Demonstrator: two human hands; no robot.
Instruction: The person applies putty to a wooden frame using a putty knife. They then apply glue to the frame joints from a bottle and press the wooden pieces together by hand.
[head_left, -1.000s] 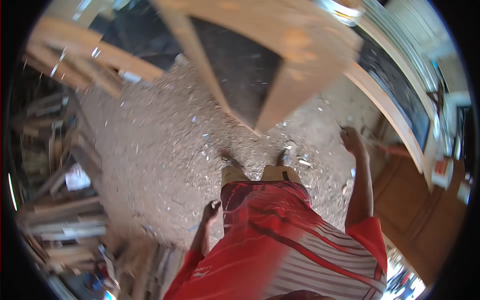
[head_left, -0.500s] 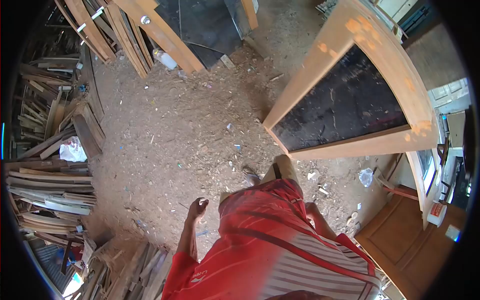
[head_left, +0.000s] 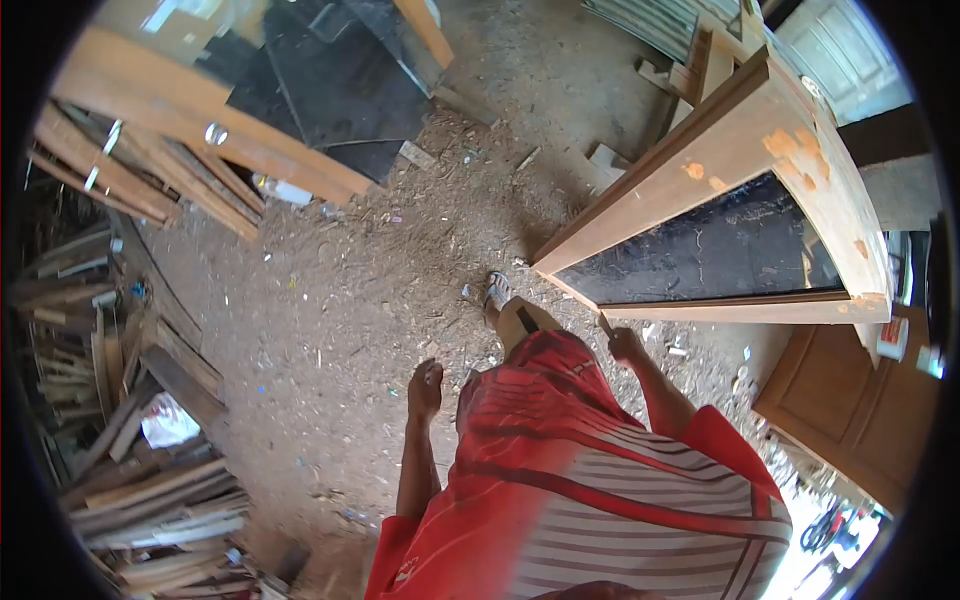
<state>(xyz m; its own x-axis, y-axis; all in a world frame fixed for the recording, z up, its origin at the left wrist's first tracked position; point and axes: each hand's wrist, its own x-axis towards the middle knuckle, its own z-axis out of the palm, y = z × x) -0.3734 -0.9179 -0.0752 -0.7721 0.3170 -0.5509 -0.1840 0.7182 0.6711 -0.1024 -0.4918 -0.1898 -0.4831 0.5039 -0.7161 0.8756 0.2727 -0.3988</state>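
My left hand (head_left: 425, 388) hangs beside my body over the littered floor, fingers loosely curled, with nothing visible in it. My right hand (head_left: 627, 346) is closed around a thin, light-brown stick-like piece (head_left: 605, 323) that pokes out toward the door's lower edge; its kind is unclear. Just ahead of that hand stands a wooden door (head_left: 655, 207) with a dark panel (head_left: 710, 250) and orange filler-like patches. Whether the thin piece touches the door, I cannot tell.
Stacked timber (head_left: 165, 510) lines the left side. Another wooden-framed panel (head_left: 300, 165) stands at upper left, a plastic bottle (head_left: 285, 190) beside it. A brown panelled wood piece (head_left: 840, 400) and a white container (head_left: 892, 338) are at right. Wood shavings litter the floor (head_left: 330, 300).
The view has shifted as I step forward, and a sandalled foot now shows. My right hand has come out from my side toward the door, revealing the thin piece.
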